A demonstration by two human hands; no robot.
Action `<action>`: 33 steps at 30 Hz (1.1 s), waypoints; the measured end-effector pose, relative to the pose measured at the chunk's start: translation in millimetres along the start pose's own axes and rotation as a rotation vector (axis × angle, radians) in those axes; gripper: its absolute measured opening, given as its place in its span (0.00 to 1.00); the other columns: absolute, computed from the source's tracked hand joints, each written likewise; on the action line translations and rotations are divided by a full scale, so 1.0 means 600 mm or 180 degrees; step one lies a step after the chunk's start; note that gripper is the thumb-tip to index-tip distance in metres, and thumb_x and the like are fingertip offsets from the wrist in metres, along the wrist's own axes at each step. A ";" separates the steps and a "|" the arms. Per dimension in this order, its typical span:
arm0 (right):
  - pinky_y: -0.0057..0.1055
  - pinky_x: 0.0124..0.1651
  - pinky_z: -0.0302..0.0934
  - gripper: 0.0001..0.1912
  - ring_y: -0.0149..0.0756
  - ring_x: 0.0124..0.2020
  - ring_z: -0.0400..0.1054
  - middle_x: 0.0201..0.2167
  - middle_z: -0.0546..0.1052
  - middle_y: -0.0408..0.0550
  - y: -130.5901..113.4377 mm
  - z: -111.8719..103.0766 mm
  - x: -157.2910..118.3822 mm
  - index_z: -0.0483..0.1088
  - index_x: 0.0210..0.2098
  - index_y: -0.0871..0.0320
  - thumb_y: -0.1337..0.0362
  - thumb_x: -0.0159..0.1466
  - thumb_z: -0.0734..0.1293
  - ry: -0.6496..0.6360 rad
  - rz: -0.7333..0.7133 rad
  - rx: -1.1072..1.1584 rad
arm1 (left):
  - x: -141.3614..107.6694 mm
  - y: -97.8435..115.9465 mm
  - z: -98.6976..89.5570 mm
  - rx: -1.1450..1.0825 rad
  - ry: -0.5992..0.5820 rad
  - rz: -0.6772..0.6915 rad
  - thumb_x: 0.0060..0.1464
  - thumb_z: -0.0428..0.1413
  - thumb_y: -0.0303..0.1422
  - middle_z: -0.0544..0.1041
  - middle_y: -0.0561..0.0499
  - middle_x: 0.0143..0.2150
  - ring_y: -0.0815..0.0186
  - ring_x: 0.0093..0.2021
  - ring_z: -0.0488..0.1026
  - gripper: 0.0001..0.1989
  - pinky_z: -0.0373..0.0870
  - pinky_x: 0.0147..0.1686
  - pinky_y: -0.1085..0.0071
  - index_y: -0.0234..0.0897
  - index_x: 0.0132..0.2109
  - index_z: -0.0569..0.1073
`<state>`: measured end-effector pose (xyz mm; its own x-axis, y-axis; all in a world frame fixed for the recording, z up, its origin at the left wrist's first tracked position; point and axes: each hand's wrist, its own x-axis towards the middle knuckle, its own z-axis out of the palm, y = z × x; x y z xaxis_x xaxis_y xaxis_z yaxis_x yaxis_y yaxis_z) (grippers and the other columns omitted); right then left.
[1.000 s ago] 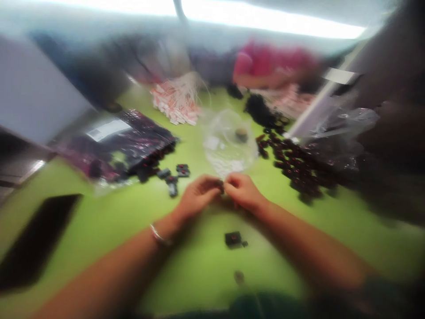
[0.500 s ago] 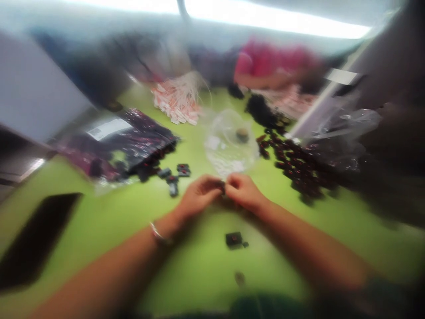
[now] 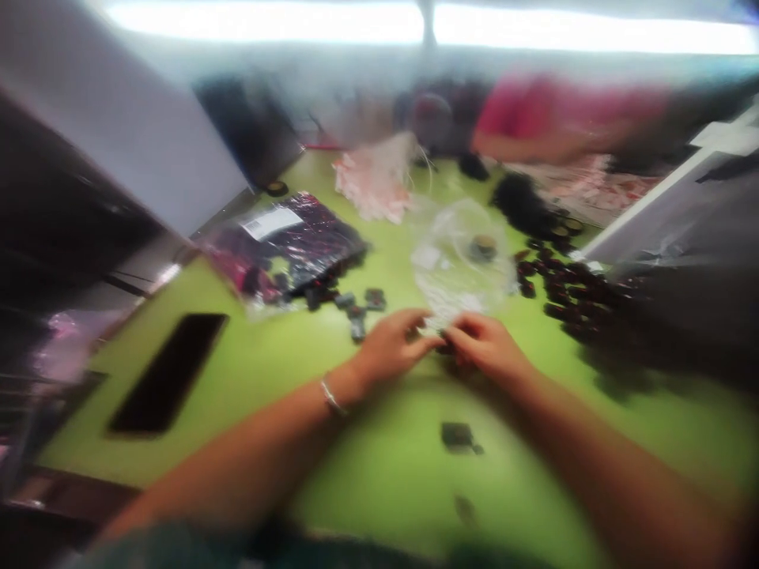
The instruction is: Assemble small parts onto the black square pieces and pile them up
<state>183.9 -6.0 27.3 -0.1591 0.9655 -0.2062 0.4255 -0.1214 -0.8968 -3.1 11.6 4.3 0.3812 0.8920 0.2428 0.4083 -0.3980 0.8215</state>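
Observation:
My left hand (image 3: 396, 344) and my right hand (image 3: 491, 348) meet over the middle of the table, fingertips close together. Between them is a small black part (image 3: 443, 341), mostly covered by fingers and blurred. Thumb and fingers of the right hand pinch it; the left thumb presses on its other side, with the left fingers curled. Just beyond my hands lies a clear plastic bag (image 3: 459, 273) with small white pieces in it. Nearer to me, a black block (image 3: 456, 436) rests on the green table (image 3: 368, 482). Several dark grey blocks (image 3: 357, 316) lie left of my hands.
A plastic bag of dark parts (image 3: 296, 237) lies at the left, beyond a flat black slab (image 3: 169, 375). Many dark pieces (image 3: 569, 292) are heaped at the right. White-wired connectors (image 3: 376, 178) lie farther back. Across the table sits a person in a pink top (image 3: 534, 114).
The view has swung left, so everything sits farther right in the picture. The left fingers have parted a little from the thumb; both hands stay at the small black part.

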 end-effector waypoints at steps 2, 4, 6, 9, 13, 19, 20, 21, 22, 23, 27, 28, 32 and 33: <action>0.24 0.20 0.57 0.11 0.28 0.15 0.62 0.14 0.69 0.39 0.000 -0.005 0.000 0.67 0.25 0.59 0.57 0.58 0.64 -0.0260 -0.0055 -0.0377 | 0.010 -0.005 -0.027 0.1304 0.0402 0.0139 0.57 0.54 0.37 0.75 0.42 0.41 0.58 0.44 0.69 0.14 0.65 0.48 0.60 0.32 0.45 0.73; 0.24 0.25 0.58 0.09 0.28 0.20 0.66 0.20 0.74 0.42 -0.003 -0.012 -0.004 0.71 0.25 0.60 0.61 0.56 0.65 -0.0970 -0.0303 -0.0802 | 0.019 -0.014 -0.048 0.2395 0.0331 0.0024 0.59 0.51 0.34 0.73 0.40 0.37 0.54 0.43 0.67 0.11 0.64 0.44 0.59 0.32 0.40 0.74; 0.24 0.27 0.58 0.08 0.28 0.24 0.67 0.24 0.77 0.43 -0.006 -0.020 -0.009 0.74 0.27 0.60 0.62 0.57 0.65 -0.1708 -0.0577 -0.1107 | 0.025 -0.025 -0.056 0.3059 0.0179 -0.0159 0.58 0.51 0.31 0.71 0.39 0.35 0.53 0.39 0.66 0.09 0.64 0.39 0.59 0.31 0.37 0.74; 0.25 0.27 0.54 0.10 0.27 0.23 0.63 0.22 0.75 0.42 -0.001 -0.032 -0.005 0.74 0.27 0.60 0.63 0.59 0.64 -0.1606 -0.0825 -0.1504 | 0.025 -0.035 -0.051 0.3409 -0.0013 -0.0158 0.57 0.47 0.25 0.70 0.37 0.36 0.53 0.38 0.65 0.09 0.64 0.36 0.60 0.30 0.37 0.73; 0.26 0.34 0.57 0.08 0.28 0.28 0.65 0.26 0.75 0.44 0.025 -0.038 0.019 0.72 0.27 0.60 0.69 0.59 0.61 -0.0270 -0.0932 -0.1634 | 0.021 -0.035 -0.039 0.3420 -0.0235 -0.0038 0.54 0.46 0.20 0.71 0.36 0.35 0.53 0.37 0.66 0.11 0.64 0.38 0.60 0.30 0.35 0.72; 0.29 0.41 0.57 0.08 0.34 0.36 0.66 0.35 0.75 0.50 0.037 -0.005 0.037 0.71 0.34 0.60 0.67 0.63 0.61 0.0287 -0.1058 -0.2290 | 0.017 -0.029 -0.031 0.3280 -0.0340 0.0084 0.57 0.47 0.23 0.72 0.37 0.33 0.53 0.38 0.66 0.09 0.64 0.39 0.61 0.30 0.34 0.73; 0.30 0.40 0.57 0.08 0.35 0.37 0.66 0.36 0.75 0.50 0.034 0.002 0.037 0.71 0.35 0.59 0.66 0.64 0.60 0.0301 -0.1044 -0.2474 | 0.017 -0.027 -0.030 0.3250 -0.0344 0.0064 0.58 0.48 0.25 0.72 0.37 0.33 0.53 0.39 0.66 0.09 0.64 0.38 0.62 0.30 0.34 0.73; 0.30 0.39 0.56 0.09 0.36 0.37 0.66 0.36 0.74 0.50 0.031 0.008 0.037 0.70 0.36 0.59 0.65 0.65 0.59 0.0308 -0.1014 -0.2644 | 0.016 -0.025 -0.029 0.3203 -0.0350 0.0030 0.58 0.49 0.27 0.72 0.38 0.34 0.54 0.39 0.66 0.09 0.64 0.37 0.62 0.31 0.35 0.73; 0.30 0.39 0.56 0.10 0.36 0.37 0.66 0.37 0.74 0.50 0.027 0.012 0.036 0.70 0.36 0.59 0.64 0.66 0.59 0.0301 -0.0973 -0.2801 | 0.016 -0.022 -0.029 0.3133 -0.0373 -0.0008 0.58 0.50 0.30 0.72 0.39 0.34 0.54 0.39 0.67 0.09 0.64 0.37 0.63 0.32 0.35 0.73; 0.30 0.38 0.55 0.10 0.36 0.37 0.66 0.37 0.74 0.50 0.024 0.016 0.035 0.70 0.37 0.58 0.63 0.67 0.58 0.0292 -0.0916 -0.2940 | 0.016 -0.019 -0.028 0.3040 -0.0412 -0.0046 0.58 0.50 0.32 0.71 0.40 0.35 0.54 0.39 0.67 0.09 0.64 0.36 0.64 0.33 0.36 0.74; 0.30 0.37 0.56 0.12 0.37 0.36 0.67 0.38 0.74 0.51 0.015 0.017 0.030 0.68 0.39 0.59 0.64 0.68 0.55 0.0174 -0.0652 -0.3366 | 0.016 -0.006 -0.030 0.2539 -0.0533 -0.0282 0.59 0.50 0.38 0.71 0.43 0.37 0.58 0.37 0.69 0.13 0.64 0.35 0.66 0.35 0.39 0.74; 0.31 0.37 0.56 0.12 0.38 0.36 0.67 0.38 0.74 0.52 0.014 0.015 0.028 0.68 0.39 0.59 0.64 0.68 0.55 0.0121 -0.0598 -0.3457 | 0.017 -0.003 -0.031 0.2405 -0.0529 -0.0374 0.60 0.48 0.39 0.72 0.43 0.38 0.59 0.37 0.70 0.14 0.64 0.36 0.67 0.35 0.40 0.74; 0.32 0.37 0.58 0.11 0.40 0.38 0.68 0.41 0.73 0.54 0.008 0.010 0.019 0.67 0.42 0.60 0.68 0.68 0.54 -0.0006 -0.0393 -0.3740 | 0.028 0.002 -0.043 0.1978 -0.0635 -0.0696 0.62 0.42 0.37 0.75 0.43 0.36 0.59 0.37 0.71 0.20 0.64 0.38 0.66 0.34 0.37 0.76; 0.32 0.38 0.59 0.12 0.41 0.39 0.68 0.41 0.73 0.56 0.006 0.010 0.017 0.67 0.43 0.61 0.69 0.68 0.54 -0.0010 -0.0328 -0.3778 | 0.030 0.002 -0.045 0.1901 -0.0665 -0.0756 0.61 0.43 0.37 0.76 0.43 0.35 0.59 0.37 0.71 0.19 0.65 0.38 0.66 0.34 0.35 0.76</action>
<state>178.5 1.8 19.9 -0.2424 0.9574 -0.1569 0.9688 0.2474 0.0133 -18.4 32.8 23.6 0.3523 0.9337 -0.0635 0.8664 -0.2997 0.3994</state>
